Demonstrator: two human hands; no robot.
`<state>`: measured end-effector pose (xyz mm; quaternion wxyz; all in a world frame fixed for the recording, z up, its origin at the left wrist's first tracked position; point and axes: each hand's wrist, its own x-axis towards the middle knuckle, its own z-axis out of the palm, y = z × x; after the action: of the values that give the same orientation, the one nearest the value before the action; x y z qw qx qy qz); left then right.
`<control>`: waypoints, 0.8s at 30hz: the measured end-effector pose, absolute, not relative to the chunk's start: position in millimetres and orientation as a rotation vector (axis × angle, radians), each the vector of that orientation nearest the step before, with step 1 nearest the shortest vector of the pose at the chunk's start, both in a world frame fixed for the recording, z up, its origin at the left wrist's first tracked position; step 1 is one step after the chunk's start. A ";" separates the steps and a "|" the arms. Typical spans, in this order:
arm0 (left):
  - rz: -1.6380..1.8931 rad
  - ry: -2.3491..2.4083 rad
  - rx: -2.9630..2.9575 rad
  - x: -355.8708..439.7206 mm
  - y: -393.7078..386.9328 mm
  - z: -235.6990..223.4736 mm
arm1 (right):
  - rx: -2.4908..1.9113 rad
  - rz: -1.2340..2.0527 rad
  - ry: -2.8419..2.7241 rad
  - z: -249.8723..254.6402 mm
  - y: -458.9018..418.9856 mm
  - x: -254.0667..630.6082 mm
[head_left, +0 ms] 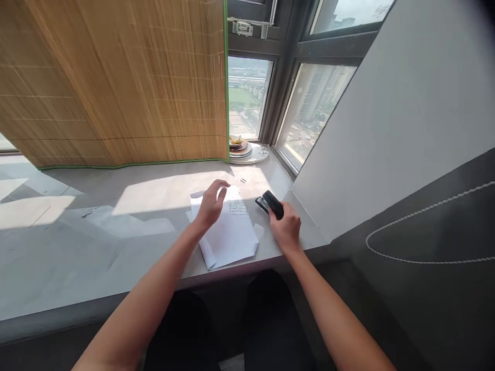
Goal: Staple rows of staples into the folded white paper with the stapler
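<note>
My right hand is closed around a black stapler, just right of the paper. The stapler's jaws are apart and point to the upper left. A stack of white paper lies on the ledge, its edges curled and creased. Rows of small marks, which look like staples, cover its upper right part. Over the upper left of the paper is my left hand, fingers bent and apart, holding nothing; whether it touches the sheet I cannot tell.
Small loose bits, perhaps staples, lie beyond the paper, and more dark bits at left. Stacked plates stand in the window corner. A bamboo blind hangs behind the pale ledge. A beaded cord loops at right.
</note>
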<state>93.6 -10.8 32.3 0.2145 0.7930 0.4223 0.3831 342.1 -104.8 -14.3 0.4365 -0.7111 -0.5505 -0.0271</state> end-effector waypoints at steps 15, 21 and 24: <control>0.295 2.480 1.754 -106.7 -66.8 -8.5 | -1.744 0.361 -1.727 -6.4 -84.3 214.5; 0.329 2.538 1.817 -111.5 -66.3 -19.6 | -1.784 0.262 -1.594 -20.8 -96.5 272.8; 0.362 2.537 1.842 -111.6 -66.6 -22.2 | -1.816 0.247 -1.550 -24.0 -99.5 280.5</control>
<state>-111.6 -66.6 -22.2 -0.0071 0.5836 0.8039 0.1146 280.5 -99.5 -24.0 0.3621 -0.7053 -0.6018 0.0960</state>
